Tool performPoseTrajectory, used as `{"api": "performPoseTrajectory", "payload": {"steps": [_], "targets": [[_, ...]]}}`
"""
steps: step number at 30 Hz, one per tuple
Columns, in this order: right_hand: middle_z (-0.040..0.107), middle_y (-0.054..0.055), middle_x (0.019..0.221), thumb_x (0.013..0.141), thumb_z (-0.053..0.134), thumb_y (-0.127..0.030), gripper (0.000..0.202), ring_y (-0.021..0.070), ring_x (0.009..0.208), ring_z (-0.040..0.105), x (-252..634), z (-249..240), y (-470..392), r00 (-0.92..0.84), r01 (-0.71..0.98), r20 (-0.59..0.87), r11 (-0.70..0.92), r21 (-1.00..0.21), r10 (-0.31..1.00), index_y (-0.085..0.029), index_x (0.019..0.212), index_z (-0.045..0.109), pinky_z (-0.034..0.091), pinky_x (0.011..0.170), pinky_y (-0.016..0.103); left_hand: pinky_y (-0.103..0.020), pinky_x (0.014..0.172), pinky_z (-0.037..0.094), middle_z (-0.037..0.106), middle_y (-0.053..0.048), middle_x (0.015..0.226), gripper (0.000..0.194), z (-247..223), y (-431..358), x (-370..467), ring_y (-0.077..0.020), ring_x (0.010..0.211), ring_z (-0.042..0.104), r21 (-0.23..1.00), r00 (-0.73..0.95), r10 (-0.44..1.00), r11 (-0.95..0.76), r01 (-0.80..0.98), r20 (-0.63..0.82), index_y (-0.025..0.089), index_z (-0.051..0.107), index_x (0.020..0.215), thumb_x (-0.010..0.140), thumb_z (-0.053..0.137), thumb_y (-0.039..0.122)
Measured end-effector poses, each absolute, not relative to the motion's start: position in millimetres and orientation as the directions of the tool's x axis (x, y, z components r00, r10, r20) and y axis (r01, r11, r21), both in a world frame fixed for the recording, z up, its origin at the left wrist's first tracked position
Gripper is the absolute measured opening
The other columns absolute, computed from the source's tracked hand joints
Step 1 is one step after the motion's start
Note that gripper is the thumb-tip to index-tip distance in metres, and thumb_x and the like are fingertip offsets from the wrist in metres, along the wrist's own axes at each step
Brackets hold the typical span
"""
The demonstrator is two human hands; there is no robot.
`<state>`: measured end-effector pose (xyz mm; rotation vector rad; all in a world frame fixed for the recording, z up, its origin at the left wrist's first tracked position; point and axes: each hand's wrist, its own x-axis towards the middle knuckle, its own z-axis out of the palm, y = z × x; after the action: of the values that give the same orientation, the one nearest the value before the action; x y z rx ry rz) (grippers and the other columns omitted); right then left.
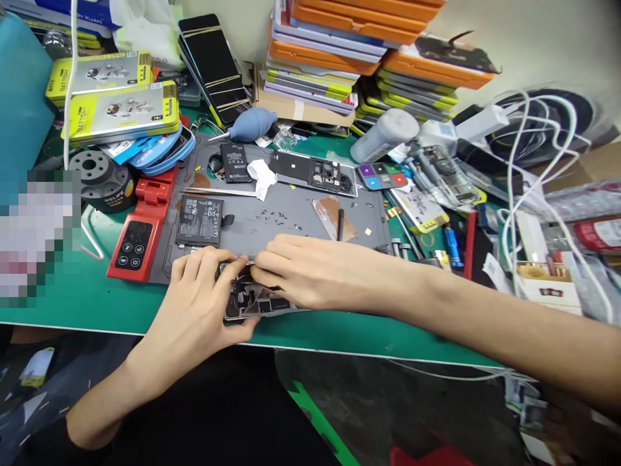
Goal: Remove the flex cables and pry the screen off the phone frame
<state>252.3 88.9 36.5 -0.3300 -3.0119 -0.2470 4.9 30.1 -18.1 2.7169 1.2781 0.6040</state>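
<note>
Phone (272, 304) with its insides exposed is lying at the near edge of the grey mat (247, 226). My left hand (204, 298) is gripping its left end, thumb and fingers apart around the frame. My right hand (301, 272) is reaching inside, fingers bunched; I cannot tell whether they are pinching anything.

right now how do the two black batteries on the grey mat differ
The near battery looks wider and bigger than the far battery. The near battery has a dark tab at its right edge; the far battery has a crumpled white tissue beside it. Both are black with pale print and lie flat on the grey mat.
</note>
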Motion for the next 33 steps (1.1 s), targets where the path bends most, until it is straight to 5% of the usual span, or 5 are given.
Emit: {"api": "performPoseTrajectory", "payload": {"steps": [7, 13, 28, 33], "targets": [[0.068, 0.005, 0.099, 0.114, 0.055, -0.017, 0.022, 0.0176, 0.081, 0.056, 261.6, 33.0, 83.4, -0.961, 0.262, 0.149, 0.94, 0.218, 0.233, -0.016, 0.095, 0.067, 0.046, 0.073, 0.036, -0.045, 0.103, 0.041, 0.065, -0.017, 0.128, 0.088, -17.1, 27.3, 16.5, -0.0355, 0.122, 0.057, 0.202, 0.574, 0.751, -0.649, 0.734, 0.326, 0.007, 0.061, 0.14, 0.083, 0.096, 0.064], [0.062, 0.003, 0.086, 0.111, 0.056, -0.013, 0.023, 0.0172, 0.078, 0.053, 260.3, 35.1, 80.5, -0.961, 0.247, 0.177, 0.944, 0.22, 0.21, -0.015, 0.091, 0.067, 0.041, 0.07, 0.037, -0.044, 0.099, 0.042, 0.063, -0.011, 0.117, 0.104, -20.2, 34.2, 15.8, -0.0326, 0.114, 0.055, 0.228, 0.601, 0.732, -0.676, 0.701, 0.321, 0.014, 0.054, 0.155, 0.078, 0.097, 0.07], [0.066, 0.004, 0.098, 0.114, 0.052, -0.012, 0.021, 0.0156, 0.087, 0.054, 277.6, 35.9, 87.9, -0.965, 0.255, 0.102, 0.959, 0.122, 0.243, -0.015, 0.106, 0.071, 0.047, 0.076, 0.035, -0.043, 0.117, 0.042, 0.065, -0.012, 0.139, 0.055, -21.1, 22.6, 9.6, -0.0329, 0.14, 0.054, 0.33, 0.563, 0.769, -0.639, 0.695, 0.303, 0.021, 0.062, 0.143, 0.101, 0.078, 0.052], [0.065, 0.004, 0.098, 0.114, 0.053, -0.013, 0.02, 0.0167, 0.088, 0.053, 277.4, 35.4, 89.6, -0.963, 0.255, 0.11, 0.963, 0.086, 0.246, -0.013, 0.104, 0.071, 0.047, 0.075, 0.035, -0.043, 0.114, 0.043, 0.067, -0.013, 0.136, 0.061, -21.6, 24.1, 10.8, -0.0339, 0.138, 0.057, 0.304, 0.57, 0.765, -0.643, 0.703, 0.301, 0.019, 0.061, 0.144, 0.099, 0.082, 0.054]]}}
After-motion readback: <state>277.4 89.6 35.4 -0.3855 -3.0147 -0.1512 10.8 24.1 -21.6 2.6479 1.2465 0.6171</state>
